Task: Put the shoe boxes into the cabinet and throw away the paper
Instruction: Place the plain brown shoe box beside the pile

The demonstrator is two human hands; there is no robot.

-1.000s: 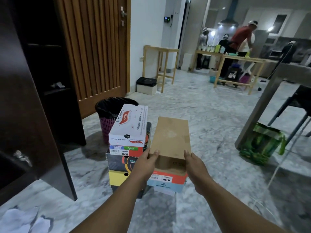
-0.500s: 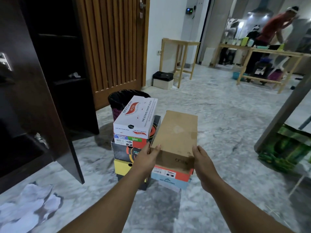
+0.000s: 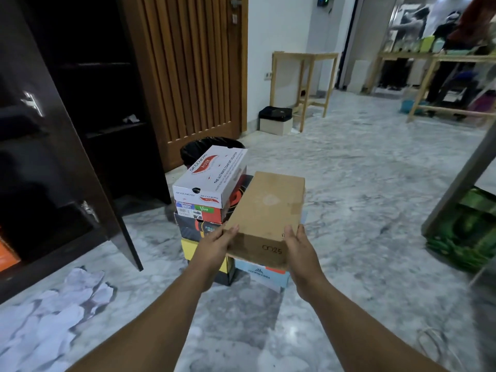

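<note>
Brown box [image 3: 264,218] gripped at near end by left hand [image 3: 214,244] and right hand [image 3: 300,249], above right stack. Other boxes [image 3: 209,194] stacked near cabinet [image 3: 88,146], not yet shelved. Crumpled paper [image 3: 53,304] left on floor, near left; bin [image 3: 212,149] behind stacks.

Open marble floor [image 3: 362,210] lies right of the stacked boxes [image 3: 206,210]. The left route to the cabinet [image 3: 88,111] is narrowed by its open door [image 3: 80,170]; crumpled paper [image 3: 53,312] litters the floor below, bin [image 3: 204,149] just behind the stack.
</note>
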